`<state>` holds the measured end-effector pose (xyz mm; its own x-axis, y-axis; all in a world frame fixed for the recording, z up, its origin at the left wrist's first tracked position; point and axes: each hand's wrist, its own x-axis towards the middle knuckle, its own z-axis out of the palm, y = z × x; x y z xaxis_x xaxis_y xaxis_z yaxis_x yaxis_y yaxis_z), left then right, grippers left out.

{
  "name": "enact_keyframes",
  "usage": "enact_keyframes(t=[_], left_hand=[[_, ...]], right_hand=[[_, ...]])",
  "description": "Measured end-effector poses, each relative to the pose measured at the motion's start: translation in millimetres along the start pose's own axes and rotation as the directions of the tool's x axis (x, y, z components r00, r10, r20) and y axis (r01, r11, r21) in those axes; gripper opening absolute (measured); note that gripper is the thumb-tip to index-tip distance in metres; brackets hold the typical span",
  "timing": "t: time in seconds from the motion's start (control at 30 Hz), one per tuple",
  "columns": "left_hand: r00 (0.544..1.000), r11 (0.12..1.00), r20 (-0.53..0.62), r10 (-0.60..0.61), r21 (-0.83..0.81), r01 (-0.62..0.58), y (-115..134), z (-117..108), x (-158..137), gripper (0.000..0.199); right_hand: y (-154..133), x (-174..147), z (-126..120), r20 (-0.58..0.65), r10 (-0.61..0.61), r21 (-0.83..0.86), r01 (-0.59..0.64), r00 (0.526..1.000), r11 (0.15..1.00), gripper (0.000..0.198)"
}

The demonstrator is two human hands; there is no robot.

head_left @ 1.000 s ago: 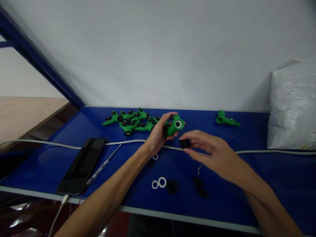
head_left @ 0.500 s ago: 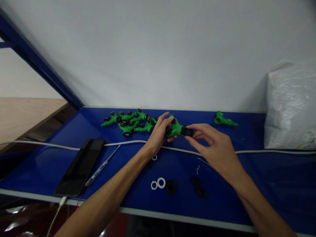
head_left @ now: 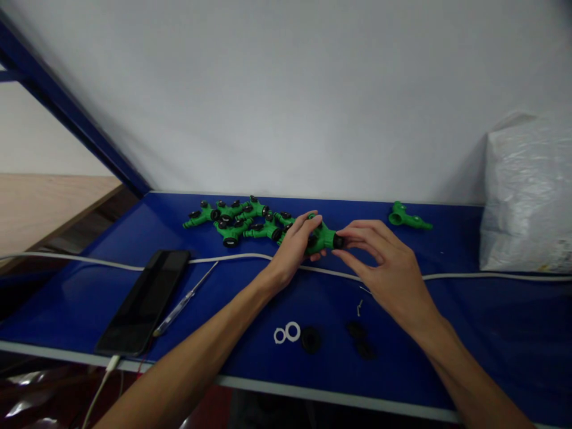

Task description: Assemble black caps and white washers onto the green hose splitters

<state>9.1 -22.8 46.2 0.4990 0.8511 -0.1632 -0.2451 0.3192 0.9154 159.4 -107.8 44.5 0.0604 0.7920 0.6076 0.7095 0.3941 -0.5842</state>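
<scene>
My left hand (head_left: 295,245) is wrapped round a green Y-shaped hose splitter (head_left: 328,238) with black knobs, held just above the table. The fingertips of my right hand (head_left: 379,256) pinch the black end fitting (head_left: 339,241) at the splitter's right end. Its far side is hidden by my fingers. Below my hands lie two white rings (head_left: 292,331), a black ring (head_left: 310,339), small black parts (head_left: 361,339) and small screws (head_left: 359,308).
Several green splitters (head_left: 230,233) are grouped at the back left. One bare green splitter body (head_left: 409,218) lies back right, near a plastic-wrapped package (head_left: 527,196). A phone (head_left: 145,301), a screwdriver (head_left: 185,300) and a white cable (head_left: 232,258) are on the blue table (head_left: 250,369).
My left hand and the splitter have shifted slightly right and down. Less of the black fitting shows between the green body and my right fingers. My left forearm now covers a small white ring.
</scene>
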Motion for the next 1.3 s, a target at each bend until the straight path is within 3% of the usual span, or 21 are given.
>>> enact_keyframes(t=[0.17, 0.3, 0.57, 1.3], left_hand=[[0.999, 1.000, -0.033, -0.023, 0.009, 0.024, 1.4, -0.4, 0.0, 0.045], [1.000, 1.000, -0.020, -0.021, 0.010, 0.021, 0.7, -1.6, 0.9, 0.046], [0.999, 1.000, -0.018, -0.031, -0.003, 0.031, 0.6, -2.5, 2.4, 0.046], [0.999, 0.999, 0.000, -0.032, 0.018, 0.032, 1.0, -3.5, 2.3, 0.040]], right_hand=[[-2.0, 2.2, -1.4, 0.011, -0.145, -0.139, 0.145, 0.989, 0.980, 0.024], [-5.1, 2.0, -3.3, 0.025, -0.113, -0.143, 0.116, 0.993, 0.983, 0.029], [-5.7, 2.2, -3.7, 0.022, -0.099, -0.167, 0.101, 0.995, 0.981, 0.019], [-3.9, 0.7, -2.4, 0.043, -0.136, -0.205, 0.142, 0.990, 0.968, 0.015]])
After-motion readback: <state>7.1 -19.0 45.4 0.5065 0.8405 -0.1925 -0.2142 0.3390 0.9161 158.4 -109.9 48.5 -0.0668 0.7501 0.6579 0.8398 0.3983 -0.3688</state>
